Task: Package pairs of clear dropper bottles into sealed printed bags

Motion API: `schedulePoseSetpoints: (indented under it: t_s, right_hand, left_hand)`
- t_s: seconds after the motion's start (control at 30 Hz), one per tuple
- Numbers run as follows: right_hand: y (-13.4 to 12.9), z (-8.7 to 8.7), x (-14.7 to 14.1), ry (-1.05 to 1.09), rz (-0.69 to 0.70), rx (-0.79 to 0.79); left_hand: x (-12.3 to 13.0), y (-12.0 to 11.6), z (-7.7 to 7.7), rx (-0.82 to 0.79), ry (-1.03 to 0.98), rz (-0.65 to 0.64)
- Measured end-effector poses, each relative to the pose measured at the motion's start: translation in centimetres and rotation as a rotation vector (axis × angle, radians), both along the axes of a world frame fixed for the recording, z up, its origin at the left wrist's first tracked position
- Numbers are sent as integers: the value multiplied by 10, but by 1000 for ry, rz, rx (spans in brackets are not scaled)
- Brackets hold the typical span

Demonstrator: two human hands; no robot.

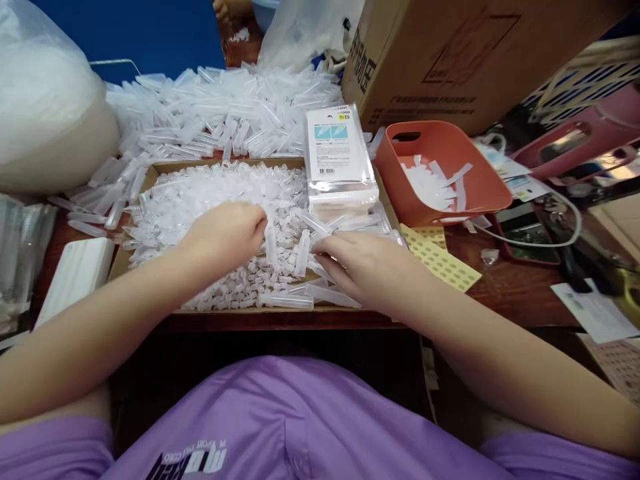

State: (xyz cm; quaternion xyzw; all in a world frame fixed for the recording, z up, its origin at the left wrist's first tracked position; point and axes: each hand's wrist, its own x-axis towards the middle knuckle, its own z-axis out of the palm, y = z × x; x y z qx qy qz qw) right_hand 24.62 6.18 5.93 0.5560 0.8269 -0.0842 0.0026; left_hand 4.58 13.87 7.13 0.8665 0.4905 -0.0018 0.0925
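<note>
My left hand (233,230) is over a shallow cardboard tray (120,263), its fingers curled in a closed grip. Whatever it may hold is hidden from view. Small translucent plastic pieces (215,187) heap up around and beneath it. Toward the right side of the tray, my right hand (357,263) has its thumb and fingers closed on a translucent plastic tube (315,223), which points up and left from the fingertips. Other loose tubes (287,301) lie just below and left of that hand. A stack of printed clear packets (333,150) rests behind it.
A large pile of tubes (220,110) lies behind the tray. An orange bin (395,180) with white strips stands to the right, near yellow sticker sheets (443,257). A big cardboard box (440,67) is behind it. A full plastic bag (50,113) bulges at left.
</note>
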Motion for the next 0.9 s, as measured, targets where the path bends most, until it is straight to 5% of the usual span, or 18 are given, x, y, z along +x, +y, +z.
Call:
schedulePoseSetpoints:
  t_s: [0.2,0.33,0.53,0.73,0.9]
  right_hand:
    - [26,4,-7,10,-189,-93]
    - [33,3,-9,4,-203,-163]
    - [30,-4,-27,-50,-213,-166]
    - [32,-15,-39,-13,-209,-186]
    - [33,-7,-39,49,-241,-235]
  left_hand:
    - [15,37,22,54,-16,127]
    - [13,44,32,-57,22,107]
    - [4,88,42,76,85,307]
    - [-1,103,51,147,63,219]
    - [-1,98,60,144,137,202]
